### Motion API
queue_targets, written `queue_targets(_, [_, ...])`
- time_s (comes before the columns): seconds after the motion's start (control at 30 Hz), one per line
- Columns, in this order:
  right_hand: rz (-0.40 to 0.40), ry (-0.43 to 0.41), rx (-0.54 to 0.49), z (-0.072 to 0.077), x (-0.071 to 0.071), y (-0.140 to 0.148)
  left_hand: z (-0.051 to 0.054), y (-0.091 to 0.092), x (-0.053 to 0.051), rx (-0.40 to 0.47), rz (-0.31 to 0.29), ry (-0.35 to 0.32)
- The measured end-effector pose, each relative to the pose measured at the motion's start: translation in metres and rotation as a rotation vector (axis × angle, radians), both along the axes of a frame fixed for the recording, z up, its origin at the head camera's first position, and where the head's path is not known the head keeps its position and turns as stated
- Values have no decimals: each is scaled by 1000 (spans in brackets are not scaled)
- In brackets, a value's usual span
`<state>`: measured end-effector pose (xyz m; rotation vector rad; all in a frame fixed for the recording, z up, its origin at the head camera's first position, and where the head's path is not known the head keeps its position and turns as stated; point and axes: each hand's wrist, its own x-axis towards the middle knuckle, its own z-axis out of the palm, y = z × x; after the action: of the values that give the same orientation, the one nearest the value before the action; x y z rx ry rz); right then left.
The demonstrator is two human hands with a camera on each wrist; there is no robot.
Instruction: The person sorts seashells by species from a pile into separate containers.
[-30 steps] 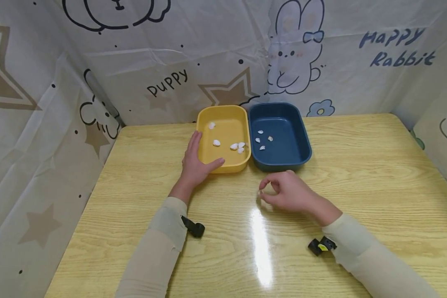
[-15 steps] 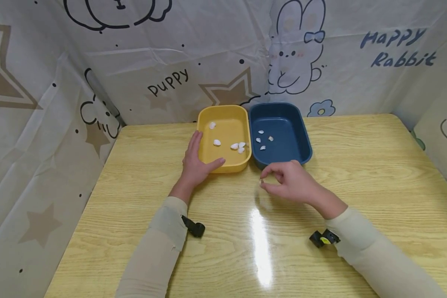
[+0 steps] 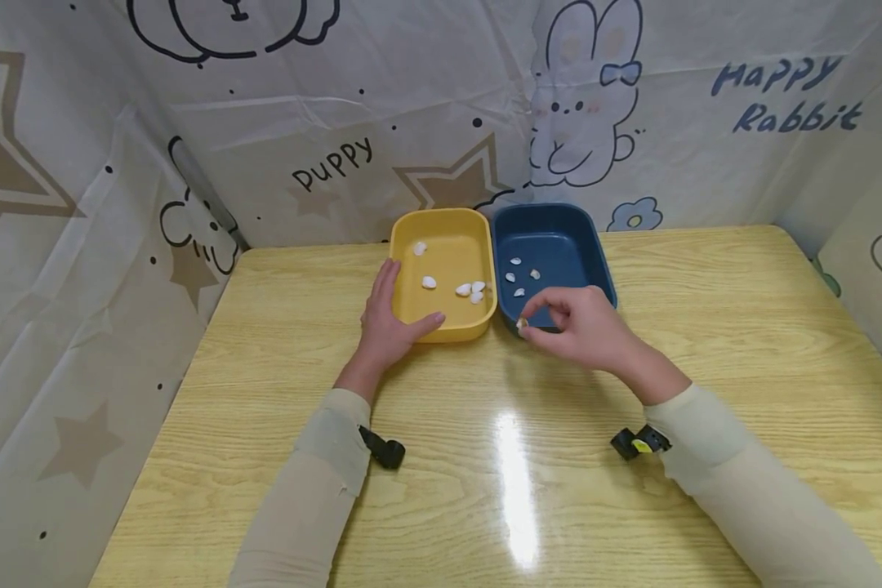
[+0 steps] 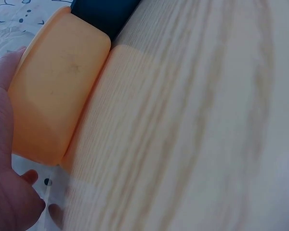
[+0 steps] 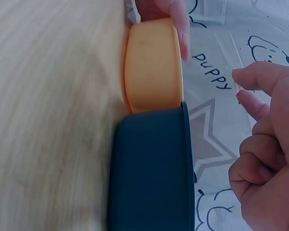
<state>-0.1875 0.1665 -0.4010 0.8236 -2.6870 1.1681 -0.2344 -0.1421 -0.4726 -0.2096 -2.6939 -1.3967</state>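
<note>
My right hand (image 3: pixel 584 327) pinches a small whitish seashell (image 3: pixel 522 323) between thumb and index finger, above the front rim of the dark blue bin (image 3: pixel 554 237). In the right wrist view the thumb and index tips nearly meet, and only a sliver of the shell (image 5: pixel 237 88) shows. Several small shells (image 3: pixel 515 261) lie in the left part of the blue bin. At the front left corner of the yellow bin (image 3: pixel 441 228), my left hand (image 3: pixel 388 322) rests spread, fingers along its left side and thumb over the front rim. Several white shells (image 3: pixel 464 290) lie inside it.
Both bins stand side by side at the back of the wood-grain table (image 3: pixel 441 457). A printed cloth (image 3: pixel 441 98) hangs behind and at the sides. A small black camera (image 3: pixel 635 443) sits on the right wrist, another camera (image 3: pixel 384 449) on the left.
My right hand has moved forward and up with the pinched shell, from over the table to the blue bin's front rim. The left hand has stayed on the yellow bin.
</note>
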Motion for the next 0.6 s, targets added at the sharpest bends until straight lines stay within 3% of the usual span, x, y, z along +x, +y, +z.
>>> queue_targets(0.37, [-67,42,-76,2,-22,5,0,-1,1,-3,1,-7])
queue_targets(0.6, [-150,34,-88,1,-36,6,0,-1,1,0,-1,-2])
